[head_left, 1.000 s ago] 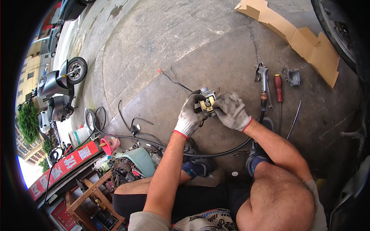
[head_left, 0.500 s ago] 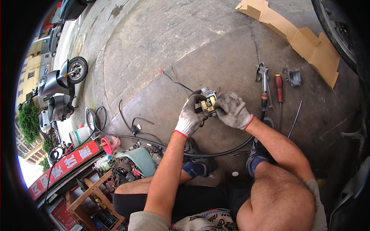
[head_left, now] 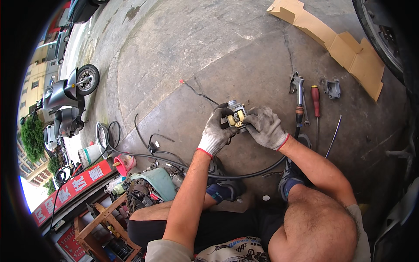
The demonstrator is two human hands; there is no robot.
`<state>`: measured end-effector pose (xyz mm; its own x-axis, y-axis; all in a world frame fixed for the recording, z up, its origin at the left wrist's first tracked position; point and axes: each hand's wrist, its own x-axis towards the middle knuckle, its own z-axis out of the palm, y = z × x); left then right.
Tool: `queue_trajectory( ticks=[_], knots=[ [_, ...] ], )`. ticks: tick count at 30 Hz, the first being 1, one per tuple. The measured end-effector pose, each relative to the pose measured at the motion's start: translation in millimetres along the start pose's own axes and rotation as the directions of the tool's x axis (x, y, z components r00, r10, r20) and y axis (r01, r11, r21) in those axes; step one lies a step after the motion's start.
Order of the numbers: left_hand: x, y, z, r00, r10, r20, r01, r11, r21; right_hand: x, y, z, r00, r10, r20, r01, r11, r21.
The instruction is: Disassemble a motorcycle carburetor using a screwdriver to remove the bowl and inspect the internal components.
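A small metal engine part with a yellowish face is held over the concrete floor between both gloved hands. My left hand, in a grey glove with a red cuff, grips it from the left. My right hand, gloved the same way, closes on it from the right with fingers on its face. A thin black wire with a red tip runs away from the part to the upper left.
An air blow gun, a red-handled screwdriver and a small dark part lie to the right. Flattened cardboard lies beyond them. A black hose curves under my arms. Scooters stand at far left, clutter and a wooden crate lower left.
Both hands keep hold of the part in nearly the same place; only small shifts of the fingers on it.
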<state>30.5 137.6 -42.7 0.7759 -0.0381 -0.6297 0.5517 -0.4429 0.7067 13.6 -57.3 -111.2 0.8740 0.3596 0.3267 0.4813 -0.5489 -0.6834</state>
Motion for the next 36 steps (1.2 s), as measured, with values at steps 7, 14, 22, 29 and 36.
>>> queue_trajectory(
  ticks=[7,14,22,29,36],
  knots=[
    [2,-6,-1,0.999,0.042,-0.004,-0.041,0.997,0.070,7,2,-3,0.998,-0.030,0.055,0.029,0.999,0.022],
    [9,-24,-8,0.986,0.164,0.017,-0.163,0.952,0.258,10,3,-5,0.996,-0.048,0.070,0.049,0.998,-0.025],
    [9,-23,-6,0.975,0.222,0.000,-0.214,0.938,0.271,14,12,-14,0.976,0.007,0.219,-0.018,0.999,0.049],
    [8,-33,-7,0.974,0.228,0.014,-0.228,0.963,0.144,13,19,-6,0.986,-0.081,0.146,0.056,0.984,0.168],
    [10,-32,-2,0.979,0.203,0.020,-0.203,0.974,0.103,18,29,-33,0.956,0.049,0.289,-0.080,0.992,0.097]
  ],
)
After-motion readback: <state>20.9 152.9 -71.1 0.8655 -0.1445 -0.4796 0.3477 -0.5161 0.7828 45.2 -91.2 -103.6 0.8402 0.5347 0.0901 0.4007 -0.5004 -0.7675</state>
